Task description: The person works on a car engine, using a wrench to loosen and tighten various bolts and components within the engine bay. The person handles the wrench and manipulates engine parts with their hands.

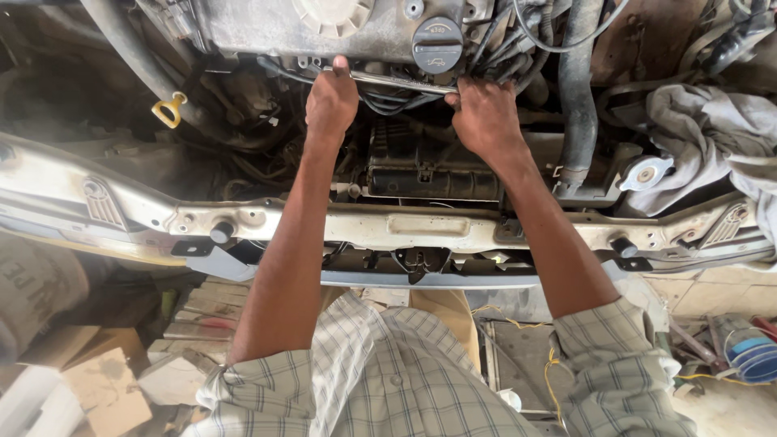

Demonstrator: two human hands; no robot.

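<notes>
I lean over an open car engine bay. A long metal wrench [396,82] lies across the front of the engine just below the valve cover [267,28]. My left hand [330,101] presses on its left end with fingers curled over it. My right hand [484,117] grips the wrench's right end near a bundle of black hoses and wires. A black oil filler cap [437,44] sits just above the wrench between my hands.
A yellow dipstick handle [170,110] stands at the left. A thick black hose [576,89] runs down at the right beside a radiator cap [645,173] and a grey rag [704,129]. The white front crossbeam [421,226] spans under my forearms. Cardboard and wood scraps [105,380] lie on the floor.
</notes>
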